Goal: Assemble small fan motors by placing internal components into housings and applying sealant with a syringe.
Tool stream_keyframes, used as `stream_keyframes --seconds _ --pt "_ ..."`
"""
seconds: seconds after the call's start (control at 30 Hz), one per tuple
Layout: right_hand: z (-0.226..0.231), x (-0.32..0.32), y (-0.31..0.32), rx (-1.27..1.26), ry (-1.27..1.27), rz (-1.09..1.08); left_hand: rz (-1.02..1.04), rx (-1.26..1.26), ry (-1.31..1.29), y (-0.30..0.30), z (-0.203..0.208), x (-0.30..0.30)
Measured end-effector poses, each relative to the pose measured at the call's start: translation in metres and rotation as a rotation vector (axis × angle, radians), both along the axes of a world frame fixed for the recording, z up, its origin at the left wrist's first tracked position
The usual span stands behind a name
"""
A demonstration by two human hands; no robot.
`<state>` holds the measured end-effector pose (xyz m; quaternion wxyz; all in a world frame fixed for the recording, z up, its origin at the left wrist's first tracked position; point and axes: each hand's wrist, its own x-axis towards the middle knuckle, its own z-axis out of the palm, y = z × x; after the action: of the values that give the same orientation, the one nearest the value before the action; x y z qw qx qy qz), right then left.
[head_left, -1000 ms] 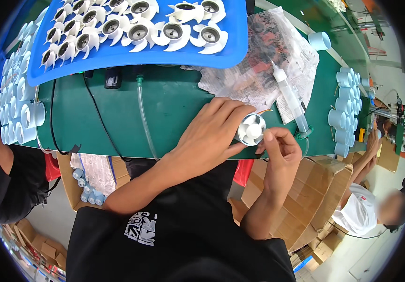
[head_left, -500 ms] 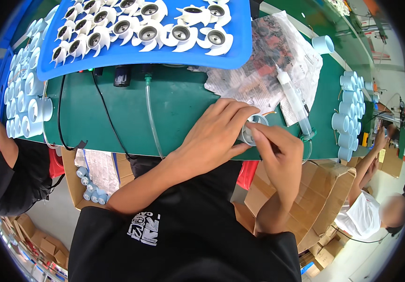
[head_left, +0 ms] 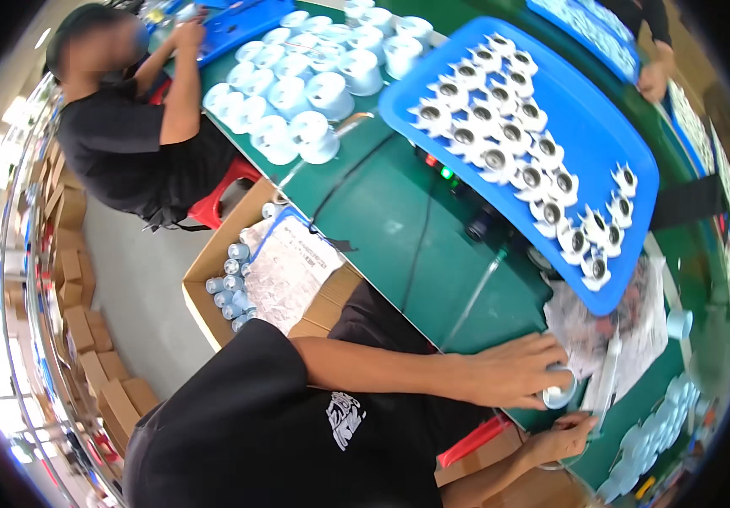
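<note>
My left hand (head_left: 522, 371) is wrapped round a small light blue plastic cup-shaped housing (head_left: 561, 396), pressed near the front edge of the green table. Something white shows inside its mouth, partly covered by my fingers. To the right, my right hand (head_left: 564, 438) has its fingertips pinched at the lower end of a clear dispensing syringe (head_left: 607, 372) with a thin white tip. The syringe lies slanted on crumpled printed paper (head_left: 649, 326). Blur hides exactly how the fingers meet it.
A blue tray (head_left: 585, 110) of white fan impellers stands ahead. Many light blue housings (head_left: 331, 93) crowd the table's left; more (head_left: 657, 432) stand at right. A clear hose (head_left: 479, 292) and black cables cross the table (head_left: 382, 224). A co-worker (head_left: 128, 135) sits at left; an open carton (head_left: 204, 296) is below.
The view has swung left. My right hand has left the housing and moved right to the syringe's lower end. My left hand still holds the housing.
</note>
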<state>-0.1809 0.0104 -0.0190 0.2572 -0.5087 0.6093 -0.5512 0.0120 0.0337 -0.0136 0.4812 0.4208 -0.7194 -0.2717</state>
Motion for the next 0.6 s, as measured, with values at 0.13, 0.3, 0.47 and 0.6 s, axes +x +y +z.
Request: stream_keyframes --seconds 0.13,0.3,0.47,0.6 --pt "0.005 0.019 0.001 0.097 0.061 -0.008 -0.031 0.034 0.316 0.015 0.032 0.024" --pt "-0.002 0.014 -0.004 -0.01 0.237 0.068 0.637 -0.034 0.08 0.024 0.113 0.159" --pt "-0.005 0.011 -0.002 -0.072 0.351 0.147 1.127 -0.157 -0.296 -0.033 0.161 0.383" --pt "0.001 0.014 0.004 -0.028 0.418 0.178 1.446 0.195 -0.604 -0.081 0.122 0.538"
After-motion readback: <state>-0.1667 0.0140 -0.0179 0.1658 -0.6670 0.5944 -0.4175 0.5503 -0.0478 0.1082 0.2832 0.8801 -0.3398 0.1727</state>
